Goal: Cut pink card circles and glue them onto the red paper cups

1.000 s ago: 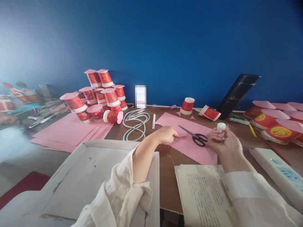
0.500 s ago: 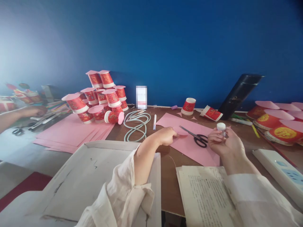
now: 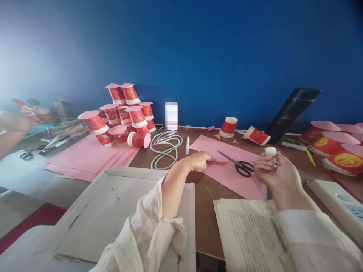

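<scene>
My left hand pinches the edge of a small rounded piece of pink paper, just above a larger pink sheet. My right hand is raised off the table with its fingers wrapped around a short glue stick, white end up. Between the two hands, black-handled scissors lie partly spread on the pink sheet. Behind them a red paper cup stands upside down, and another red cup lies on its side.
Stacked red cups with pink tops stand on the left near pink sheets. A coiled cable, white pen, black bottle, power strip, printed papers and cardboard lid surround my hands. A co-worker's blurred hand is far left.
The whole view has shifted slightly to the left, so things appear further right. My hands keep their grips. The co-worker's hand has moved left and up.
</scene>
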`<state>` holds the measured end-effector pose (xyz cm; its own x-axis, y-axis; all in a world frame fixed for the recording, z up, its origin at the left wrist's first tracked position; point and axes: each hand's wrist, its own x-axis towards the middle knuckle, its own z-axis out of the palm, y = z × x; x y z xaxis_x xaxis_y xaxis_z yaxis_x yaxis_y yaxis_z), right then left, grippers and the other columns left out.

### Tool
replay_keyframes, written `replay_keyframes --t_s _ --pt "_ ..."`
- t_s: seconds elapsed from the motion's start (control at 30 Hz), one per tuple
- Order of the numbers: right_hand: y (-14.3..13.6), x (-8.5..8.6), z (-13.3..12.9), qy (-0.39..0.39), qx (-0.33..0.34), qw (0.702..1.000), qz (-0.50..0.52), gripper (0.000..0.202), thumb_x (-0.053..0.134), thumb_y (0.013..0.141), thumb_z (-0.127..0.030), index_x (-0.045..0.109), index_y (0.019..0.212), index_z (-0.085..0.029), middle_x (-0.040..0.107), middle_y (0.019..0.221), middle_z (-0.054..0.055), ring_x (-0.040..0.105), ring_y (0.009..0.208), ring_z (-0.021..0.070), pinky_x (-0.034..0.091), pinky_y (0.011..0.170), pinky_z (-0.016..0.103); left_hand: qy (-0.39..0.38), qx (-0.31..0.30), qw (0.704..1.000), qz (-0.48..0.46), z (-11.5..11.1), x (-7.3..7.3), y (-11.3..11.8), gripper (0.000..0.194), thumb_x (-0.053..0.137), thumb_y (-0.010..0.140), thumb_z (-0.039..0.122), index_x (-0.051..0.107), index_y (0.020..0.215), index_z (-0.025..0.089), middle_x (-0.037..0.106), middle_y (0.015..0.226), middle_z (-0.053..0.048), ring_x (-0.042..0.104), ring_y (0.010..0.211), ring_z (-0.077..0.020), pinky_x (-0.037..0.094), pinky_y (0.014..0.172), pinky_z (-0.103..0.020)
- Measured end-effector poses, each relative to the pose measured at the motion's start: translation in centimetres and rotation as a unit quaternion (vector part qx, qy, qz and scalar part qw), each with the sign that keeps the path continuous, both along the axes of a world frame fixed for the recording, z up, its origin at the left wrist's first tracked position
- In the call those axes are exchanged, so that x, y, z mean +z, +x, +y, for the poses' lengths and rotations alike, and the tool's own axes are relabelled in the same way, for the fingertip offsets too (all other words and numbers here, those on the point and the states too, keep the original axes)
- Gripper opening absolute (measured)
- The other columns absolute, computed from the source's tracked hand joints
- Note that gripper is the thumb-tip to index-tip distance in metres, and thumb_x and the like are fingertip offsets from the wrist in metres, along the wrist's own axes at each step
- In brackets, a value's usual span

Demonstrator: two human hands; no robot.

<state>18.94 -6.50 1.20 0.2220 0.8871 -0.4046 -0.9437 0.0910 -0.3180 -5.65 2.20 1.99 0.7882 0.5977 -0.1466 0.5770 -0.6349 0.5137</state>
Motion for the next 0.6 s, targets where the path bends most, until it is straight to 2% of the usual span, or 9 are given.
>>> replay_keyframes --t_s 0.2,0.6 --pt "0.16 0.0 -0.05 0.009 0.001 1.0 0.006 0.015 0.039 0.094 -0.034 0.047 0.091 -0.022 0.045 0.051 -0.007 0.041 0.029 0.0069 0.035 0.026 0.018 -0.002 -0.006 1.0 0.016 0.16 0.1 -0.25 0.059 0.049 0.066 -0.002 0.068 0.115 0.025 0.067 0.119 -0.007 0.064 0.095 -0.0201 0.046 0.072 -0.023" --pt "-0.1 0.31 -0.19 0.003 0.005 1.0 0.0 0.017 0.037 0.094 -0.035 0.046 0.09 -0.021 0.045 0.049 -0.007 0.041 0.029 0.0073 0.036 0.026 0.018 0.058 -0.005 0.997 0.05 -0.53 0.39 0.36 0.046 0.053 0.077 0.01 0.065 0.12 0.022 0.063 0.116 -0.013 0.064 0.09 -0.0212 0.048 0.073 -0.024"
